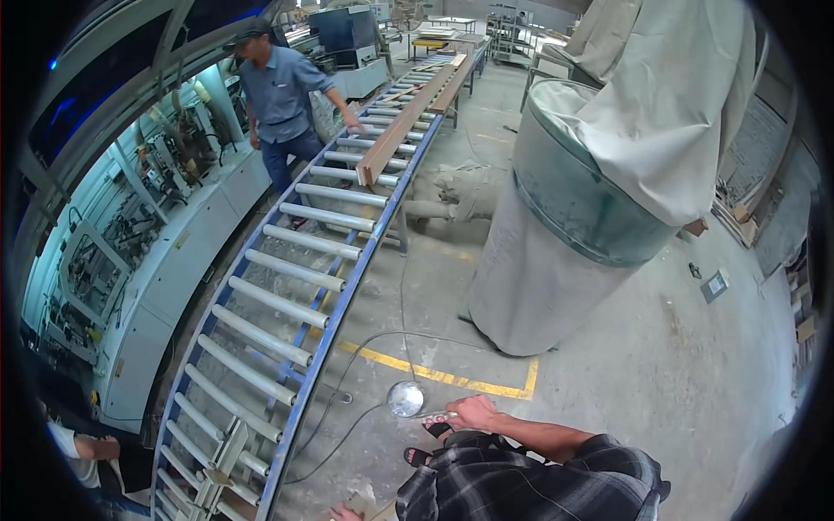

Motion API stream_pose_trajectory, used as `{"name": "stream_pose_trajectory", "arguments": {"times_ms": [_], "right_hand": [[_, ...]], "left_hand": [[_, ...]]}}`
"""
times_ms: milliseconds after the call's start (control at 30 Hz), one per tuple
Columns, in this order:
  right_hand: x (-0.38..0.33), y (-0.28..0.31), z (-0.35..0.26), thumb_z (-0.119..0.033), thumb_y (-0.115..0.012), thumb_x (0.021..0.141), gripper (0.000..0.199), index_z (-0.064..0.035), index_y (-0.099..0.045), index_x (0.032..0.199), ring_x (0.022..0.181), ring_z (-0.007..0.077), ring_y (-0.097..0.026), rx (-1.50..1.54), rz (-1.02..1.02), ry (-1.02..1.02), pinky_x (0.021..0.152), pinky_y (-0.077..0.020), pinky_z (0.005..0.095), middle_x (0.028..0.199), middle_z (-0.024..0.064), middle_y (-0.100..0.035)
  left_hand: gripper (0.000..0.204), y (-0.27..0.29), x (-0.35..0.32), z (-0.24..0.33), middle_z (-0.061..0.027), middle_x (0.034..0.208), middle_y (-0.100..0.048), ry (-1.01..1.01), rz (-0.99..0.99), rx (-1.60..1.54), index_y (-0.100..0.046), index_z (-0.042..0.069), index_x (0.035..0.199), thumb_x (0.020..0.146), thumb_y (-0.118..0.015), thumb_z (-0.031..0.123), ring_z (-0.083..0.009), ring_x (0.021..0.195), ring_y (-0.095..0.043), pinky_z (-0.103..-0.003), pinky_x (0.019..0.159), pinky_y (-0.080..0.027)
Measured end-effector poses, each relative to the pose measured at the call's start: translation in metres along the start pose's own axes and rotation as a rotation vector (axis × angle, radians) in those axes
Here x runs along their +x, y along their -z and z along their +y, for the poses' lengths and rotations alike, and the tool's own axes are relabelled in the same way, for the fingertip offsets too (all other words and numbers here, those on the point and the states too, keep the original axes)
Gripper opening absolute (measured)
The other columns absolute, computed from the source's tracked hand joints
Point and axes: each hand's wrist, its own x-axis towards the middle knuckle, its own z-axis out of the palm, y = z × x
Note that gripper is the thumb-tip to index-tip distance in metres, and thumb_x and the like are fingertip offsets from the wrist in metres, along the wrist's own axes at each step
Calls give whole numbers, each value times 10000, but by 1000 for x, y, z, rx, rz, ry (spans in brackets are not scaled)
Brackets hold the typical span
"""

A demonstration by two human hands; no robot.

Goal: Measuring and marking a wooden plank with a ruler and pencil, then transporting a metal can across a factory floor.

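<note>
My right hand [475, 412] is closed around the slim handle of a round, shiny silver dome-shaped thing [406, 398], which hangs above the floor in front of my sandalled feet. A grey cable [347, 433] trails near it. At the bottom edge only the fingers of my left hand [346, 513] show, curled next to a small tan piece [357, 502]; the rest of that hand is cut off, and what it grips is unclear.
A blue-framed roller conveyor [294, 300] runs along my left, with long brown boards [408, 122] at its far end. Beside it stands a person in blue [282, 95]; another person [82, 447] is at lower left. A large covered drum [556, 226] stands to the right.
</note>
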Motion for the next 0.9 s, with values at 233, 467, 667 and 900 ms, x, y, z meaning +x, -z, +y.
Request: {"name": "stream_pose_trajectory", "arguments": {"times_ms": [233,467,667,900], "right_hand": [[-19,-13,-4,-511,-644,913,372,-151,-687,993,828,348,-711,-72,29,-103,667,-536,485,904,60,-742],[-10,-23,-32,-479,-661,904,335,-153,-680,978,822,348,-710,-45,95,-33,650,-536,486,893,71,-738],[40,-37,-76,-477,-628,900,344,-134,-644,882,714,333,-706,-10,-118,152,572,-521,498,743,47,-710],[60,-49,-105,-499,-625,900,376,-127,-633,849,679,323,-703,-33,-136,332,550,-520,491,699,32,-702]], "left_hand": [[746,-56,-30,117,-145,1627,-318,-166,-85,-193,-169,264,1630,993,-538,386,-349,1457,-365,-617,1031,-396],[725,-94,-114,204,-170,1633,-303,-583,-249,-107,-246,128,1620,981,-562,265,-348,1371,-465,-445,1062,-422],[671,-66,-91,212,-235,1467,-489,-924,-162,27,-344,-10,1554,1035,-583,343,-343,1162,-582,-418,938,-523],[754,-51,-97,269,-137,1668,-241,-1037,-252,-68,-204,99,1631,1007,-569,312,-400,1419,-399,-480,1120,-380]]}}
